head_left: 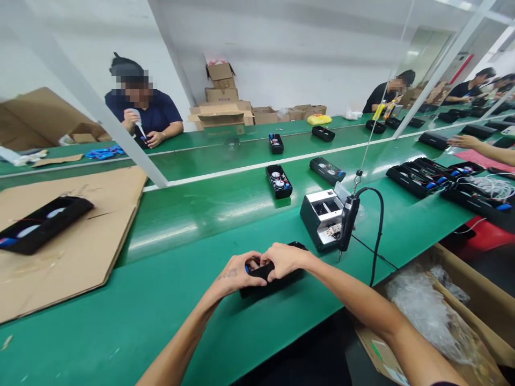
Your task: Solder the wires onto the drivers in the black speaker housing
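Fingers of left hand [237,273] and right hand [285,261] curled narrow, thumbs nearly meeting, both pressed onto one end of black housing [273,281] lying flat on green bench [161,300] just at near edge. Hung just right of housing: electric screwdriver [347,222] on cord, tip down, beside grey-white screw feeder [322,217]. Farther out: open black tray [279,181] on the belt, cardboard sheet [72,252] at left bearing another black housing, co-worker [140,110] seated across, box of plastic bags [438,316] at right.
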Demonstrator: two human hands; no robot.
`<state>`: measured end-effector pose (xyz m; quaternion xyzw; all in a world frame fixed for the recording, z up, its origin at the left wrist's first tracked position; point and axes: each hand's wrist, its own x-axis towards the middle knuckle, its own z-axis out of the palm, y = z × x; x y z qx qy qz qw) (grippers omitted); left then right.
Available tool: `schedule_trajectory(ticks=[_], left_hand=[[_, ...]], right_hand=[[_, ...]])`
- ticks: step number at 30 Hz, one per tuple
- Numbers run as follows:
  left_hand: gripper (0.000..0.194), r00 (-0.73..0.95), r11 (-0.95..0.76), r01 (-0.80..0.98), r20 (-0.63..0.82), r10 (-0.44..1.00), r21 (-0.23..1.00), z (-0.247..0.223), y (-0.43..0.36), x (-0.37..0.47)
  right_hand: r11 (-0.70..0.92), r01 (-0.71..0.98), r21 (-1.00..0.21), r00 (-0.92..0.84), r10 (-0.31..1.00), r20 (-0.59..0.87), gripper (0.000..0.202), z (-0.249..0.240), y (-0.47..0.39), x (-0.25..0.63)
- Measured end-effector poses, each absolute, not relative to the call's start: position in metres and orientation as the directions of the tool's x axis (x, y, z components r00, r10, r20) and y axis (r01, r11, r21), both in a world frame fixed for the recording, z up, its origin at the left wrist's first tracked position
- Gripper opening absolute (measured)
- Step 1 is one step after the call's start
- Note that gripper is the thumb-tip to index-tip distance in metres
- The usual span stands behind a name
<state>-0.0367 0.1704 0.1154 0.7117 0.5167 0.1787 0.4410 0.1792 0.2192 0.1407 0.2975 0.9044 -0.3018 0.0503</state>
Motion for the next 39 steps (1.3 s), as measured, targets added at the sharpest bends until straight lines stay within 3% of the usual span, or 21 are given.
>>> schedule_trajectory(ticks=[7, 14, 21, 25, 31, 39], left_hand=[[0.050, 0.405, -0.032, 0.598, -0.267, 0.874, 0.801, 0.117, 0.175, -0.037], [0.050, 0.402, -0.003, 0.619, -0.313, 0.861, 0.785, 0.118, 0.176, -0.035], [0.053, 0.404, 0.025, 0.624, -0.350, 0.845, 0.781, 0.122, 0.176, -0.034], [0.052, 0.401, 0.032, 0.629, -0.360, 0.842, 0.777, 0.123, 0.175, -0.033], [0.048, 0.401, 0.039, 0.627, -0.365, 0.840, 0.778, 0.122, 0.178, -0.034], [0.048, 0.405, 0.047, 0.601, -0.355, 0.842, 0.798, 0.116, 0.174, -0.033]], right_hand=[[0.670, 0.554, -0.494, -0.831, 0.478, -0.284, 0.040, 0.143, 0.218, 0.178], [0.661, 0.616, -0.428, -0.785, 0.557, -0.270, 0.056, 0.140, 0.208, 0.178], [0.677, 0.633, -0.376, -0.773, 0.578, -0.261, 0.039, 0.143, 0.202, 0.175], [0.673, 0.628, -0.391, -0.776, 0.581, -0.247, 0.044, 0.143, 0.200, 0.176], [0.638, 0.653, -0.408, -0.754, 0.598, -0.272, 0.034, 0.145, 0.200, 0.175], [0.739, 0.577, -0.348, -0.815, 0.549, -0.186, 0.030, 0.144, 0.193, 0.176]])
